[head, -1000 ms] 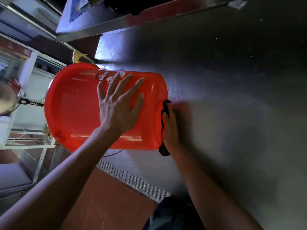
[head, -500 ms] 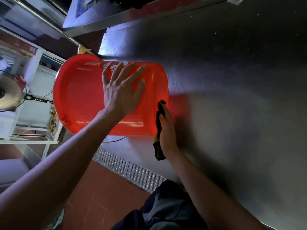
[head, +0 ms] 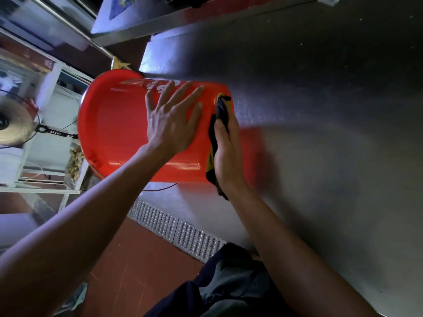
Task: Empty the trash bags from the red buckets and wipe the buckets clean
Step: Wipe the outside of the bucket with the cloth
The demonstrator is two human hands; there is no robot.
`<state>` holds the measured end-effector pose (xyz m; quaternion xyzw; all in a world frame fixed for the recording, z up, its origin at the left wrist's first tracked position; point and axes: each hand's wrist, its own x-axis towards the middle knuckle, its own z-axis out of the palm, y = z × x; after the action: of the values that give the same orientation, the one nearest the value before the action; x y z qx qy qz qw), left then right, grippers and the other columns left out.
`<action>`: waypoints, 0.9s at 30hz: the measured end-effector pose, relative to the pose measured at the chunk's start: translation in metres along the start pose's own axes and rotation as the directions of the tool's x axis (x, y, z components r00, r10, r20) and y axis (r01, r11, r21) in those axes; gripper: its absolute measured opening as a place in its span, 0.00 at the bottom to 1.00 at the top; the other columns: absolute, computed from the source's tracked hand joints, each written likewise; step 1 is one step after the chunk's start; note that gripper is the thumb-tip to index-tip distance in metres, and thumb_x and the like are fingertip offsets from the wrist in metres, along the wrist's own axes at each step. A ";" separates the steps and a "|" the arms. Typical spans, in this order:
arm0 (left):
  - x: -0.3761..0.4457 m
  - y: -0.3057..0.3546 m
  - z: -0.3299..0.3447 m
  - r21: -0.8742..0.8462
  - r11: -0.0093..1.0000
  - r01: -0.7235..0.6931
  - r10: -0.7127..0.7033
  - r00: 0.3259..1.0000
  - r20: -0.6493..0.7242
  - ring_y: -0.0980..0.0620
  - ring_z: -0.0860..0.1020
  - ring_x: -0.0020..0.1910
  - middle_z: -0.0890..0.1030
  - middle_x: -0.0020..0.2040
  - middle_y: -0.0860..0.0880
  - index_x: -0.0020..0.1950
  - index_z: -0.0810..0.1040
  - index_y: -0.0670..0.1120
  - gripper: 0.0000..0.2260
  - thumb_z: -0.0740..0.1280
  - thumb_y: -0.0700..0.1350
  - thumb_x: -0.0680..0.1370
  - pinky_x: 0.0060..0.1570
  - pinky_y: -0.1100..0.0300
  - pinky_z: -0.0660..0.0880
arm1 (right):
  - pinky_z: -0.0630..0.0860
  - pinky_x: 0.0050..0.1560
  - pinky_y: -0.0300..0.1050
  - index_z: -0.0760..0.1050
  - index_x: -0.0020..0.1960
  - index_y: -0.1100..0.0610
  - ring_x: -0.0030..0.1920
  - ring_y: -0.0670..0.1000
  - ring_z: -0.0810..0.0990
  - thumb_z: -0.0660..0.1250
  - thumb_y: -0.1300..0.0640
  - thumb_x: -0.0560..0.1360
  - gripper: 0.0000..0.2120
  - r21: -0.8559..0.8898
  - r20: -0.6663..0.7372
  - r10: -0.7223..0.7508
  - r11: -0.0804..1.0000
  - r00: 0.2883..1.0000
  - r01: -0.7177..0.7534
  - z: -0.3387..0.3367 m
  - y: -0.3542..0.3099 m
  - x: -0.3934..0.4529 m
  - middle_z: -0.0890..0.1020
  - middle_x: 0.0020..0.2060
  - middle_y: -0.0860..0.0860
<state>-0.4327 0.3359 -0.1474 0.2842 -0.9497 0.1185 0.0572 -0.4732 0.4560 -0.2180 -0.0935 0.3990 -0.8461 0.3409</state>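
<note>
A red bucket (head: 119, 129) lies on its side on the steel counter (head: 320, 133), its open mouth facing left past the counter's edge. My left hand (head: 174, 120) lies flat on the bucket's upper wall with fingers spread. My right hand (head: 226, 152) presses a dark cloth (head: 220, 108) with a yellow edge against the bucket's bottom end; the fingers wrap round the cloth. No trash bag is visible in the bucket.
A perforated metal strip (head: 178, 232) runs along the counter's front edge above a red tiled floor (head: 137, 266). A fan (head: 16, 122) and white shelving (head: 52, 124) stand to the left. A steel shelf (head: 183, 17) overhangs the counter's back.
My right hand has slid the cloth up along the bucket's bottom end towards its upper rim. My left hand stays flat on the wall. The view has shifted a little.
</note>
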 end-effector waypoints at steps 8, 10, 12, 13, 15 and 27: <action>-0.004 0.001 -0.001 -0.021 1.000 0.008 -0.009 1.000 -0.013 0.44 0.67 0.78 0.74 0.75 0.52 0.76 0.74 0.59 0.23 0.50 0.60 0.86 0.74 0.32 0.56 | 0.58 0.79 0.58 0.65 0.77 0.46 0.78 0.48 0.63 0.56 0.48 0.83 0.22 -0.123 0.023 -0.004 0.992 1.000 0.007 -0.009 0.012 0.006 0.68 0.76 0.45; -0.004 0.000 -0.001 -0.015 1.000 0.011 -0.011 1.000 -0.002 0.44 0.67 0.78 0.74 0.76 0.52 0.76 0.73 0.59 0.23 0.49 0.61 0.86 0.74 0.32 0.56 | 0.57 0.79 0.59 0.64 0.77 0.44 0.78 0.48 0.62 0.56 0.47 0.84 0.22 -0.138 0.032 0.001 0.990 1.000 0.004 -0.010 0.017 -0.004 0.67 0.77 0.44; -0.002 -0.001 0.000 -0.011 1.000 0.008 -0.008 1.000 0.003 0.44 0.67 0.78 0.74 0.76 0.52 0.76 0.73 0.59 0.23 0.49 0.61 0.85 0.74 0.32 0.56 | 0.58 0.79 0.57 0.62 0.78 0.44 0.78 0.46 0.62 0.54 0.49 0.85 0.21 -0.169 0.022 0.013 0.986 1.000 -0.009 -0.014 0.022 -0.018 0.66 0.77 0.43; -0.001 -0.001 0.000 -0.006 1.000 0.003 -0.003 1.000 0.002 0.44 0.67 0.78 0.74 0.75 0.52 0.76 0.73 0.59 0.23 0.50 0.61 0.85 0.74 0.32 0.57 | 0.59 0.78 0.57 0.61 0.77 0.42 0.77 0.46 0.62 0.53 0.50 0.85 0.20 -0.188 0.020 0.023 0.982 1.000 -0.018 -0.016 0.024 -0.025 0.66 0.76 0.43; -0.001 -0.001 0.000 -0.004 1.000 -0.008 0.008 1.000 -0.003 0.44 0.66 0.78 0.74 0.76 0.52 0.75 0.74 0.59 0.22 0.51 0.60 0.86 0.74 0.33 0.57 | 0.60 0.78 0.58 0.60 0.77 0.39 0.77 0.47 0.63 0.53 0.49 0.86 0.20 -0.211 0.027 0.056 0.976 0.998 -0.050 -0.022 0.031 -0.037 0.67 0.76 0.44; 0.000 0.000 -0.001 -0.024 0.999 -0.037 0.037 0.999 -0.026 0.44 0.68 0.78 0.76 0.74 0.51 0.74 0.76 0.58 0.20 0.54 0.60 0.85 0.74 0.33 0.59 | 0.54 0.78 0.63 0.61 0.79 0.40 0.80 0.48 0.58 0.52 0.46 0.85 0.22 -0.191 0.060 0.074 0.980 0.995 -0.062 -0.029 0.044 -0.017 0.63 0.78 0.42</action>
<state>-0.4320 0.3361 -0.1464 0.2643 -0.9553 0.1117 0.0707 -0.4513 0.4649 -0.2676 -0.1397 0.4688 -0.7887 0.3724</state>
